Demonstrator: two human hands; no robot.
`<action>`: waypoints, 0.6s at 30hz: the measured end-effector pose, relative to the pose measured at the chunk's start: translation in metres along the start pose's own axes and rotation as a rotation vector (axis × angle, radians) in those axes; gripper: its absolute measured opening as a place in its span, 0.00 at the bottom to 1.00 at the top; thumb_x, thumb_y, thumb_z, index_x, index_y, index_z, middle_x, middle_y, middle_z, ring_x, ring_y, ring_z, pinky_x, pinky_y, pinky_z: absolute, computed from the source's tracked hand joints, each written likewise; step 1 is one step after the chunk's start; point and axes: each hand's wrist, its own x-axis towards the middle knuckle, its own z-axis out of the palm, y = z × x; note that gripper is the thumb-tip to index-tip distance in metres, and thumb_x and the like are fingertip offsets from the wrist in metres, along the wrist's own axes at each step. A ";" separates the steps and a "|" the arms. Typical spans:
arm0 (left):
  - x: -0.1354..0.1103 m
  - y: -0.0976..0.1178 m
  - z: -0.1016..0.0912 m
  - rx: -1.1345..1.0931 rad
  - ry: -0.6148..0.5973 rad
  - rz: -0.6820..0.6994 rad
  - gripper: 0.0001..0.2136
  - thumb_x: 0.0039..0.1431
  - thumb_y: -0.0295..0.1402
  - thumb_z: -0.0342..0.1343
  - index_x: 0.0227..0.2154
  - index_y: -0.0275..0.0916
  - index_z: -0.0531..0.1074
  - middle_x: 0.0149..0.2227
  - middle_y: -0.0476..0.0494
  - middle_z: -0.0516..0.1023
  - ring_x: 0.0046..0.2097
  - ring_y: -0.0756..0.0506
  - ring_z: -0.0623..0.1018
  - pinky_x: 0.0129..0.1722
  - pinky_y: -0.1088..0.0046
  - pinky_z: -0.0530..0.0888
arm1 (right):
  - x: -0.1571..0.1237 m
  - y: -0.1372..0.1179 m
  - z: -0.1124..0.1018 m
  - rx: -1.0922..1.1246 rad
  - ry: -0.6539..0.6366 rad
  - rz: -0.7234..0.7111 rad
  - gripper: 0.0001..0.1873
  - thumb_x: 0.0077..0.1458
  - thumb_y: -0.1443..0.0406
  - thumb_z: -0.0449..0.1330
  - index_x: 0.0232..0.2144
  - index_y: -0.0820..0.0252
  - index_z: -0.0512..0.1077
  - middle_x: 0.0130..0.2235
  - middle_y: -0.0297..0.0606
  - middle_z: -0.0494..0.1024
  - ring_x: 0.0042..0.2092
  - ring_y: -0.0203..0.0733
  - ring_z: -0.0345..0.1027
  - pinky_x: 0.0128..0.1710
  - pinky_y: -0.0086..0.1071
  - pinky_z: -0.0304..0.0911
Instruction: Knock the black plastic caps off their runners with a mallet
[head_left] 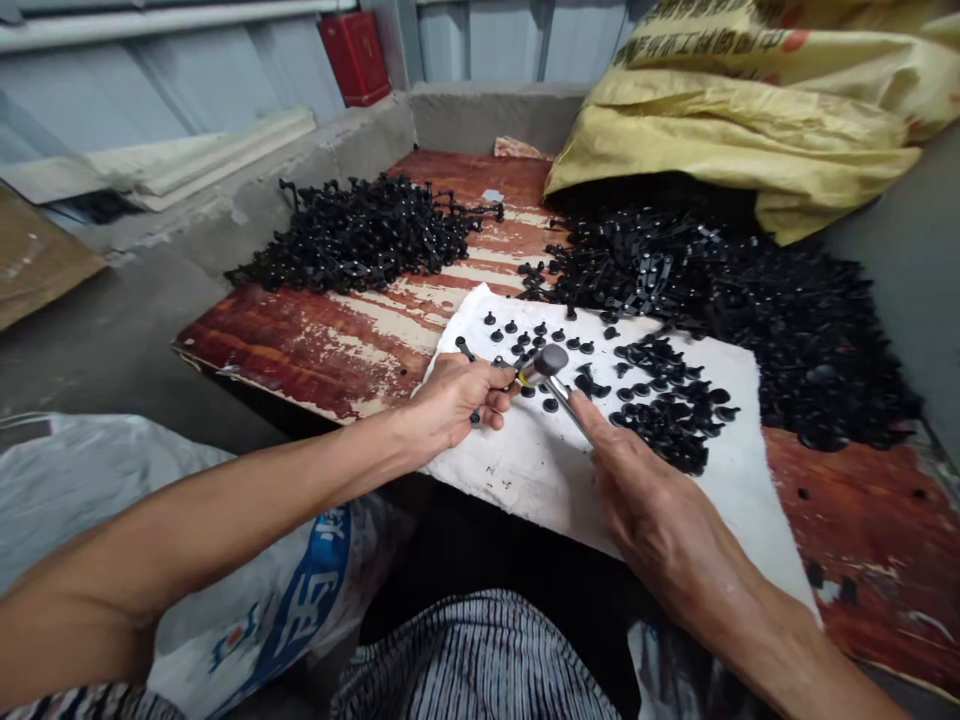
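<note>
Small hammer (pixel 557 390), metal handle, rounded grey head, held tilted at frame centre, head pointing upper left. Thin black moulded plastic piece (pixel 466 348) gripped just left of it, running down through the fingers. Small black mushroom-headed plastic studs (pixel 551 405) scattered around the hammer head on a white sheet (pixel 540 480), densest in a clump right of centre.

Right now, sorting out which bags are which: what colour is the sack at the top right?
The sack is yellow with dark printed lettering, shown best in the head view.
</note>
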 end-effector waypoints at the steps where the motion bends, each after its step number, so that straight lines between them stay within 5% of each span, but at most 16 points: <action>1: 0.000 0.000 0.000 0.004 0.000 0.003 0.14 0.57 0.17 0.54 0.17 0.31 0.68 0.17 0.49 0.70 0.15 0.56 0.66 0.12 0.79 0.63 | 0.001 0.001 0.000 0.000 -0.019 -0.016 0.39 0.60 0.75 0.47 0.70 0.48 0.47 0.51 0.46 0.77 0.45 0.51 0.77 0.37 0.41 0.77; 6: -0.001 -0.001 0.000 0.020 0.005 0.000 0.15 0.58 0.17 0.54 0.16 0.31 0.68 0.18 0.48 0.71 0.15 0.56 0.66 0.12 0.78 0.62 | 0.008 -0.002 -0.002 -0.028 0.153 -0.020 0.40 0.61 0.75 0.49 0.71 0.49 0.45 0.59 0.46 0.73 0.54 0.50 0.73 0.49 0.43 0.73; 9: -0.001 -0.001 0.001 0.027 0.024 0.017 0.14 0.57 0.16 0.54 0.17 0.31 0.68 0.17 0.49 0.70 0.15 0.56 0.66 0.13 0.78 0.62 | 0.007 0.001 0.001 -0.061 -0.021 -0.044 0.40 0.58 0.77 0.46 0.71 0.53 0.46 0.53 0.47 0.78 0.49 0.50 0.76 0.46 0.44 0.75; 14: -0.001 0.000 0.002 0.042 0.006 -0.003 0.13 0.57 0.17 0.55 0.18 0.32 0.69 0.16 0.49 0.70 0.15 0.56 0.65 0.13 0.78 0.62 | 0.006 0.004 0.006 -0.025 0.043 -0.007 0.38 0.58 0.76 0.48 0.69 0.57 0.51 0.58 0.52 0.74 0.53 0.52 0.74 0.46 0.47 0.74; 18: -0.002 0.004 0.000 0.084 0.027 -0.028 0.11 0.57 0.17 0.54 0.20 0.32 0.68 0.16 0.49 0.70 0.15 0.56 0.65 0.14 0.79 0.62 | 0.010 0.001 0.004 0.011 -0.044 0.028 0.32 0.59 0.74 0.47 0.66 0.61 0.59 0.57 0.53 0.75 0.54 0.55 0.73 0.49 0.52 0.72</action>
